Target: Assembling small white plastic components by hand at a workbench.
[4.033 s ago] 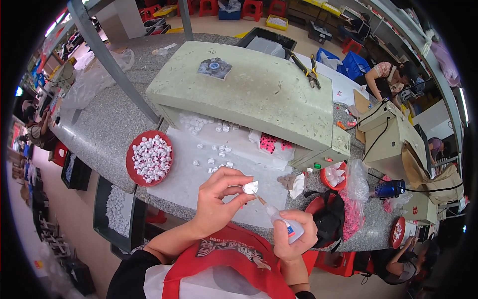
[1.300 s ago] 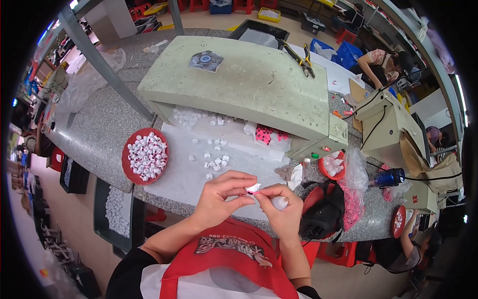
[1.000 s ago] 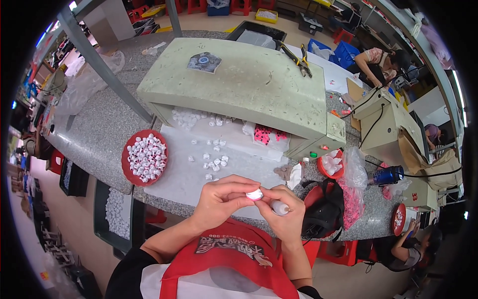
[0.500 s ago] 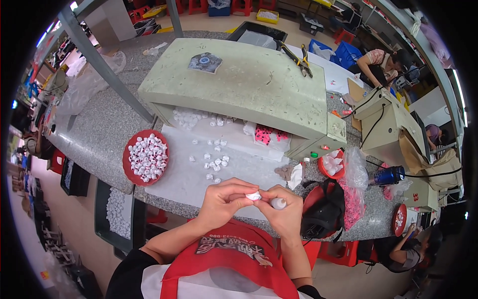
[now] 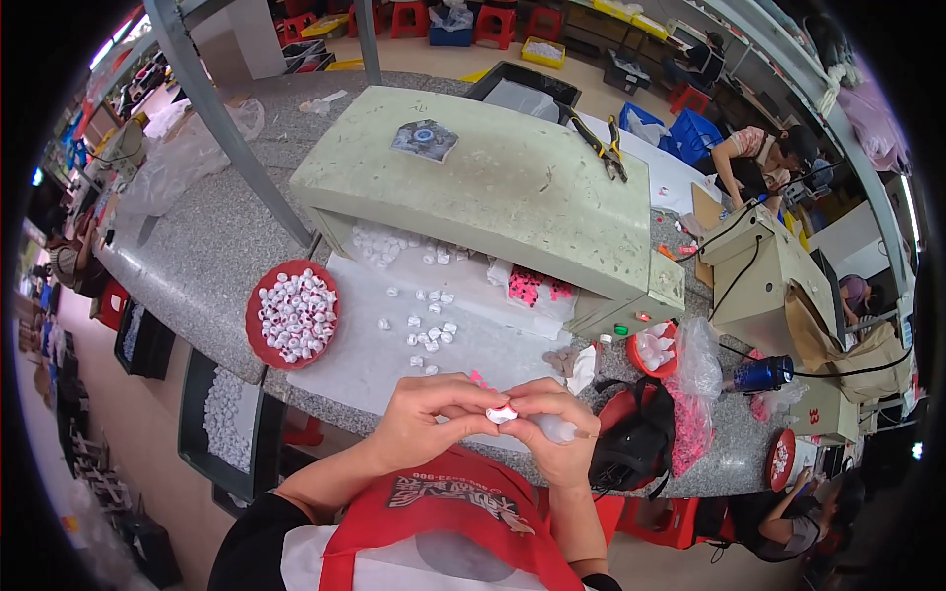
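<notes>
Fingertips of my left hand [image 5: 429, 422] pinch a small white rounded piece [image 5: 501, 415] with red along its upper edge. My right hand [image 5: 564, 448] meets it from the other side, its thumb and forefinger on the same piece. Tucked in the right hand's curled fingers is a small translucent white bottle [image 5: 554, 427], mostly hidden. A bright pink bit [image 5: 478, 378] shows just beyond the left fingertips. Past the hands, several similar white pieces [image 5: 432, 335] lie loose on a white sheet [image 5: 370, 340]. A red bowl [image 5: 252, 320] at the left holds many white-and-red pieces.
A pale green metal housing [image 5: 473, 177] spans the table, with pliers [image 5: 603, 148] on top. To the right are a red bowl of white pieces [image 5: 654, 347], a black bag [image 5: 641, 438] and a blue bottle [image 5: 764, 373]. A dark bin [image 5: 197, 433] stands lower left. Other people work at the right.
The white piece has turned between my fingers, and its red edge now shows. A pink bit has come into sight beyond the left fingertips. The whole view has shifted slightly.
</notes>
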Demonstrator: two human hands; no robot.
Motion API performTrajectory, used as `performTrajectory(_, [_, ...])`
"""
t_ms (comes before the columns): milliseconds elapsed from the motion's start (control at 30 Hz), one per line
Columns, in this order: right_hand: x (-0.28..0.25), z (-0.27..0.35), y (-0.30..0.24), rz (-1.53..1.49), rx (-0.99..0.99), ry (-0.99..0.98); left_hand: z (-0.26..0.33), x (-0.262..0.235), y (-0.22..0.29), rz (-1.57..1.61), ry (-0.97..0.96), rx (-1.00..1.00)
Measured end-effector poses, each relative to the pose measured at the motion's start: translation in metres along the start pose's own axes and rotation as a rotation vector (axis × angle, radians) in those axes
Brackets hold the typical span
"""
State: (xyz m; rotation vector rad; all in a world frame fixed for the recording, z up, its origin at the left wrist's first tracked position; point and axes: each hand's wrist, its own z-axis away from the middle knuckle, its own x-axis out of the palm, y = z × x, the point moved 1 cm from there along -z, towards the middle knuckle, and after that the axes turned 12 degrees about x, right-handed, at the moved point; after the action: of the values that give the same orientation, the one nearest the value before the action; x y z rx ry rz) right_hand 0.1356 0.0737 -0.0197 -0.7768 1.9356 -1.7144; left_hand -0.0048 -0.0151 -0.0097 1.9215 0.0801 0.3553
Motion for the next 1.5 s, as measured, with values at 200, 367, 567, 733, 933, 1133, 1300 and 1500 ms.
performTrajectory(200, [0.007, -0.003, 0.022, -0.194, 0.213, -0.086, 0.010, -0.006, -0.012, -0.198, 0.034, 0.130])
performTrajectory(367, [0.025, 0.001, 0.087, -0.339, 0.564, 0.012, 0.037, -0.027, -0.075, 0.083, 0.291, -0.261])
performTrajectory(567, [0.055, 0.007, 0.171, -0.062, 0.781, 0.091, 0.080, -0.090, -0.152, -0.054, 0.416, -0.443])
performTrajectory(733, [0.038, -0.001, 0.169, -0.071, 0.768, 0.187, 0.083, -0.231, -0.136, -1.182, 0.721, -0.325])
performTrajectory(933, [0.040, -0.006, 0.145, -0.055, 0.748, 0.178, 0.056, -0.215, -0.237, -1.459, 0.402, -0.234])
performTrajectory(1133, [0.003, 0.002, 0.103, 0.189, 0.431, 0.145, 0.003, -0.155, -0.189, -0.861, 0.337, -0.218])
performTrajectory(1300, [0.008, -0.002, 0.011, -0.181, 0.313, 0.262, -0.032, -0.041, -0.034, 0.334, 0.210, -0.188])
performTrajectory(1500, [0.003, 0.017, -0.020, 0.199, -0.233, 0.411, -0.014, -0.006, -0.017, 0.019, 0.226, 0.088])
